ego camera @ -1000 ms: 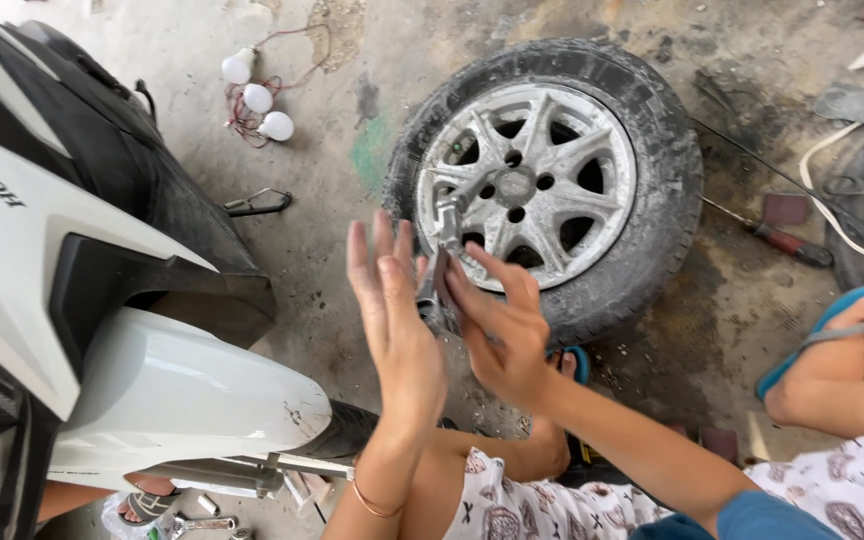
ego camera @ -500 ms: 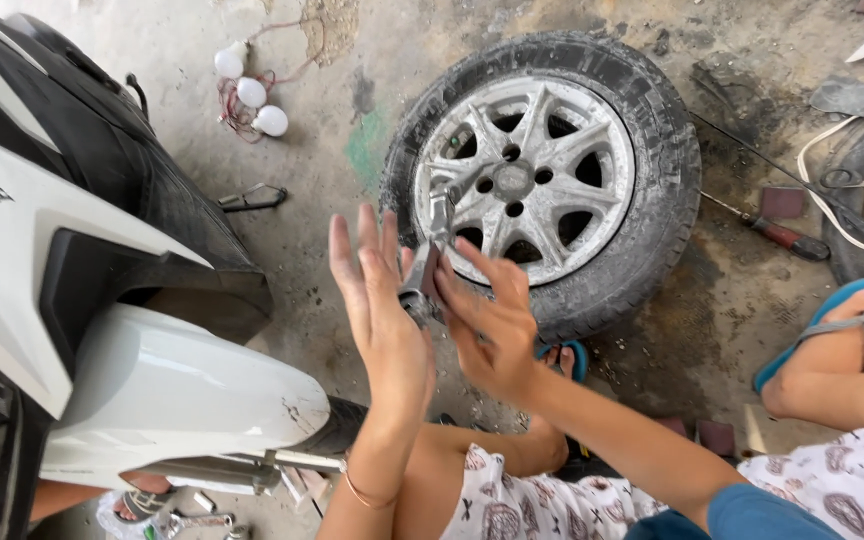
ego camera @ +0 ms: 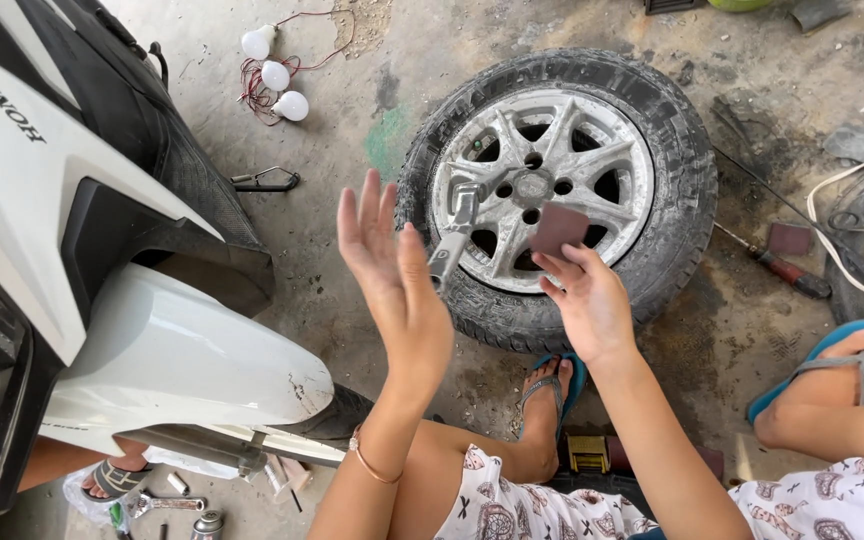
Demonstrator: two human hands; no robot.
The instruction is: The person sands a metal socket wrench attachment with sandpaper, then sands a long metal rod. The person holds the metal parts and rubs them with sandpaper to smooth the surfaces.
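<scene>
My left hand (ego camera: pixel 392 285) is raised with its fingers stretched upward, and a short grey metal part (ego camera: pixel 452 240) is pinched at its thumb side. My right hand (ego camera: pixel 587 300) holds a small brown square of sandpaper (ego camera: pixel 558 228) at its fingertips. Both hands hover over the near side of a car wheel (ego camera: pixel 557 190) with a silver alloy rim, which lies flat on the concrete floor. The hands are a short gap apart.
A white and black scooter (ego camera: pixel 102 300) fills the left side. Three white bulbs on red wire (ego camera: pixel 274 75) lie at the back, and a black clip (ego camera: pixel 264 181) lies nearer. A red-handled screwdriver (ego camera: pixel 780 268), sandpaper scraps and cables lie to the right. My feet wear blue sandals (ego camera: pixel 832 365).
My hands were pressed together around the metal part. They have drawn apart, and the right hand has moved right with the sandpaper. The view is slightly closer.
</scene>
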